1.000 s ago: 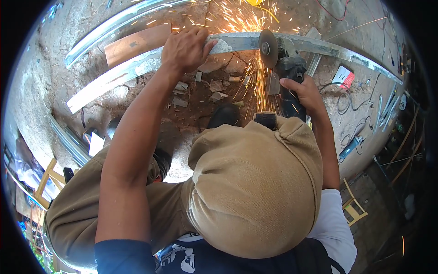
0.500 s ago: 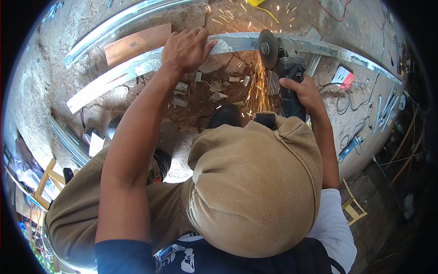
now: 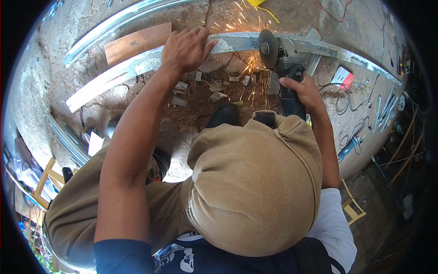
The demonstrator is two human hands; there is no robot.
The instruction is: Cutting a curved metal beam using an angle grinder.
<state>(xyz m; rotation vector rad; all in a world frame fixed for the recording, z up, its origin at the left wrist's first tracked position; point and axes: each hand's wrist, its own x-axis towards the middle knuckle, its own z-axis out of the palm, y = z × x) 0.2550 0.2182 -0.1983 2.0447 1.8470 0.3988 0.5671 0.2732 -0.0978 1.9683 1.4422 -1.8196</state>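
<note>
A long grey metal bar (image 3: 242, 42) lies across the far part of the floor, looking curved in the wide picture. My left hand (image 3: 186, 51) is closed over it left of the middle, the fingers lapping its far edge and the thumb pointing right. In my right hand (image 3: 309, 93) is an angle grinder (image 3: 289, 66), held by its dark body with the thumb along the near side. Its cutting disc (image 3: 268, 49) stands on edge against the bar. Orange sparks (image 3: 255, 61) fly from there, both toward me and away.
Small metal offcuts (image 3: 218, 96) lie below the bar. Beyond its left half are a brown plate (image 3: 137, 44) and another long metal strip (image 3: 105, 31). At the right lie a red-and-white card (image 3: 342, 76), a cable (image 3: 343, 102) and a blue power tool (image 3: 349, 148). Shoe tip (image 3: 225, 116) near the sparks.
The sparks have shifted: fewer stream toward me and more spray away beyond the bar. Both hands, the bar and the grinder stay in nearly the same place.
</note>
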